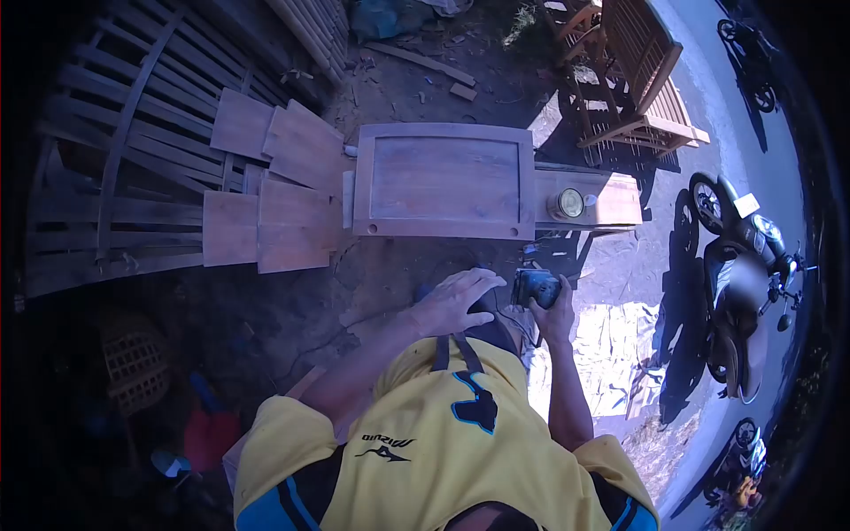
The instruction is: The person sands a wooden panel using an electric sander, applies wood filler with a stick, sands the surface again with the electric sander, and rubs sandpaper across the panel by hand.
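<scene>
My right hand (554,315) grips a dark blue power tool (537,288), which looks like a small sander, in front of my body. To its left, my left hand (457,301) has its fingers stretched out and holds nothing. Beyond both hands lies a framed wooden panel (445,180), flat on a wooden support. Neither hand touches the panel. A round tin (567,203) stands to the right of the panel on the wooden surface (617,199).
Several flat boards (296,221) lean over slatted wood (155,133) at left. Wooden chairs (639,75) stand at upper right. A parked motorbike (739,265) is on the right. A cable (329,341) runs on the ground, and a woven basket (133,358) sits lower left.
</scene>
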`<action>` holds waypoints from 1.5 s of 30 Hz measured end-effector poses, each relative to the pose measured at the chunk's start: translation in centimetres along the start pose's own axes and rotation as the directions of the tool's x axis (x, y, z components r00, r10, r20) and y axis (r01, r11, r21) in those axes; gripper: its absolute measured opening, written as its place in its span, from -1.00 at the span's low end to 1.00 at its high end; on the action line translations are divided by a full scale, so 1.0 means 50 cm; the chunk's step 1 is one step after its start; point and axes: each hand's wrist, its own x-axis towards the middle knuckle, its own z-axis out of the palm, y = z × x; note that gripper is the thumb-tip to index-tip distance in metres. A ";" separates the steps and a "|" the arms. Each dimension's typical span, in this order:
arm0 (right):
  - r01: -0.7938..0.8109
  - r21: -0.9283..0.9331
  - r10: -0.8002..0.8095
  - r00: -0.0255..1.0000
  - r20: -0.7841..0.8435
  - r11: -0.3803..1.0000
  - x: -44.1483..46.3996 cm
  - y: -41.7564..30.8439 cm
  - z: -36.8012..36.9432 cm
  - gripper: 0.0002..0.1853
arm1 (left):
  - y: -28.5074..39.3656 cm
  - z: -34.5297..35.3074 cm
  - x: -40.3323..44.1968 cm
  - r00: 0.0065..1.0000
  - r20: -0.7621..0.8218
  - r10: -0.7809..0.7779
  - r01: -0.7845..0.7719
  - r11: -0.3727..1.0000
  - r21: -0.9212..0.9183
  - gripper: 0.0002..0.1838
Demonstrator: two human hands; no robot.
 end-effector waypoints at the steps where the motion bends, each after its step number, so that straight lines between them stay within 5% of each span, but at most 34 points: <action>1: 0.094 -0.001 -0.094 0.993 0.065 0.996 0.025 -0.045 0.017 0.05 | -0.050 0.026 -0.032 0.998 -0.047 -0.039 0.043 0.996 0.084 -0.22; 6: 0.495 0.044 -0.481 0.814 0.326 0.868 0.068 -0.279 0.105 0.14 | -0.121 0.067 -0.128 0.925 -0.332 -0.185 0.240 0.962 0.133 0.00; 8: 0.548 0.083 -0.523 0.729 0.442 0.833 0.065 -0.353 0.138 0.17 | -0.152 0.092 -0.148 0.888 -0.431 -0.160 0.351 0.840 0.413 0.03; 11: 0.662 0.284 -0.678 0.467 0.568 0.694 0.061 -0.421 0.187 0.26 | -0.204 0.137 -0.172 0.788 -0.534 -0.306 0.475 0.855 0.210 0.07; 12: 0.636 0.313 -0.646 0.397 0.652 0.706 0.061 -0.440 0.193 0.29 | -0.163 0.113 -0.196 0.741 -0.544 -0.393 0.502 0.862 0.061 0.00; 14: 0.614 0.350 -0.620 0.302 0.724 0.707 0.062 -0.477 0.207 0.32 | -0.165 0.123 -0.220 0.673 -0.614 -0.412 0.550 0.834 0.045 -0.03; 16: 0.606 0.406 -0.572 0.101 0.814 0.684 0.061 -0.499 0.213 0.36 | -0.174 0.137 -0.229 0.610 -0.673 -0.418 0.547 0.837 -0.024 -0.07; 21: 0.556 0.433 -0.519 -0.002 0.855 0.710 0.074 -0.504 0.233 0.28 | -0.192 0.155 -0.246 0.566 -0.737 -0.369 0.537 0.843 -0.009 0.01; 25: 0.389 0.336 -0.327 -0.093 0.941 0.858 0.100 -0.522 0.248 0.16 | -0.252 0.164 -0.279 0.545 -0.643 -0.538 0.568 0.801 -0.189 -0.08; 28: 0.337 0.239 -0.309 0.172 0.935 0.910 0.113 -0.480 0.261 -0.03 | -0.372 0.184 -0.328 0.510 -0.602 -0.615 0.563 0.767 -0.307 -0.09; 30: 0.213 0.180 -0.258 0.429 0.866 0.960 0.122 -0.375 0.290 -0.13 | -0.461 0.185 -0.367 0.397 -0.499 -0.770 0.679 0.612 -0.404 -0.07; 31: 0.127 0.063 -0.126 0.579 0.805 0.990 0.118 -0.315 0.296 -0.20 | -0.513 0.192 -0.387 0.396 -0.482 -0.782 0.679 0.602 -0.420 -0.07; 33: 0.045 -0.103 0.041 0.710 0.703 0.994 0.111 -0.078 0.310 -0.33 | -0.649 0.197 -0.426 0.244 -0.395 -0.886 0.737 0.434 -0.517 -0.06; 36: -0.454 -0.393 0.600 0.583 0.549 0.800 -0.008 0.151 0.249 -0.39 | -0.859 0.229 -0.474 0.042 -0.437 -0.899 0.788 0.299 -0.538 -0.05; 38: -0.311 -0.658 0.719 0.429 0.547 0.686 -0.100 0.241 0.194 -0.40 | -0.989 0.241 -0.510 -0.040 -0.383 -0.923 0.826 0.186 -0.533 -0.04; 39: -0.023 -0.672 0.622 0.406 0.670 0.740 -0.141 0.366 0.159 -0.42 | -1.053 0.257 -0.528 -0.078 -0.406 -0.911 0.840 0.159 -0.519 -0.03; 41: 0.079 -0.710 0.650 0.341 0.679 0.700 -0.187 0.326 0.159 -0.40 | -1.152 0.281 -0.558 -0.119 -0.478 -0.870 0.853 0.156 -0.498 -0.03; 45: -0.366 -0.721 0.808 0.259 0.529 0.589 -0.182 0.307 0.247 -0.46 | -1.291 0.285 -0.590 -0.179 -0.504 -0.845 0.875 0.097 -0.474 -0.14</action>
